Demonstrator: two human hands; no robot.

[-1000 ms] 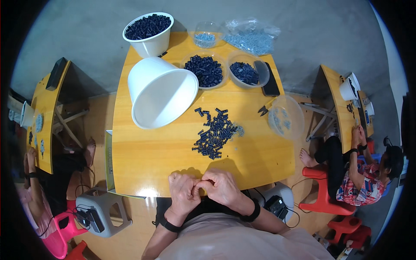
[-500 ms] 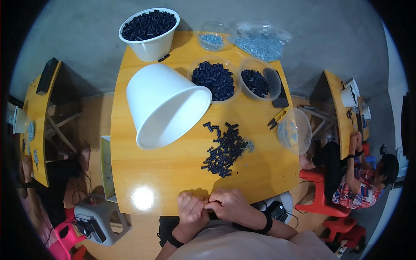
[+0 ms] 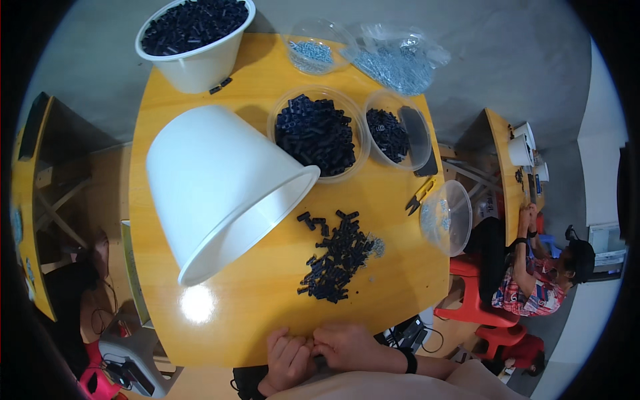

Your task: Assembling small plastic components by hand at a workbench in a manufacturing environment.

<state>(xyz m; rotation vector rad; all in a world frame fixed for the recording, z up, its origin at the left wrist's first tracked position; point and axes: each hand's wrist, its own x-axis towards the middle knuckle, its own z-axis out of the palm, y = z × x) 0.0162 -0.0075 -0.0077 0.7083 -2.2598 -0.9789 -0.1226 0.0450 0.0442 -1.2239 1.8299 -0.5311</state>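
Black pieces (image 3: pixel 341 257) form one pile (image 3: pixel 327 280) beyond the person's two hands (image 3: pixel 291 360).

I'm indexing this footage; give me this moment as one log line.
left hand, right hand: close together by edge of table | anything held: cannot tell | beyond: black parts pile | left of pile: tipped white bucket

Gray wall (image 3: pixel 513 60), tan floor (image 3: pixel 205 383), red stool (image 3: pixel 477 303)
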